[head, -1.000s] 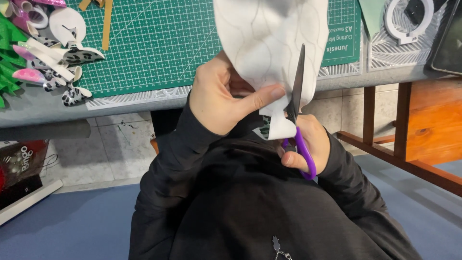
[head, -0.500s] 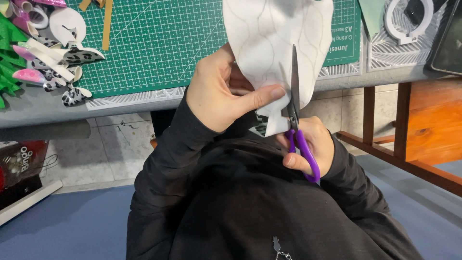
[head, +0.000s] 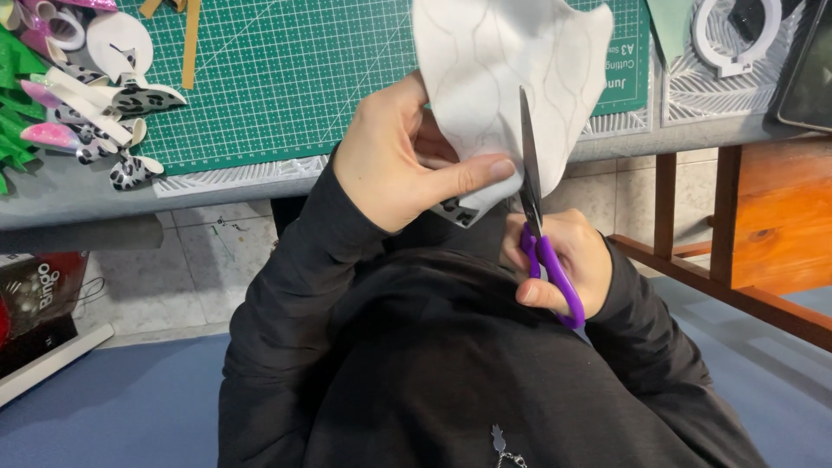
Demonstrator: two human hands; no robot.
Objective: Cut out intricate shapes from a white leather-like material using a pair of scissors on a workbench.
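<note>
My left hand pinches the lower edge of a white sheet with faint curved pencil lines, thumb lying across its front. A leopard-print underside shows at the sheet's bottom corner. My right hand grips purple-handled scissors, their steel blades pointing up into the sheet along one drawn line. Both hands are held in front of my chest, just off the table's edge. Black sleeves cover both arms.
A green cutting mat lies on the grey table. Cut-out shapes, some leopard-print, some pink and green, sit at the left. A white ring-shaped piece lies at the right. A wooden frame stands lower right.
The sheet has shifted slightly right and up in my left hand. The scissors have moved further up into it.
</note>
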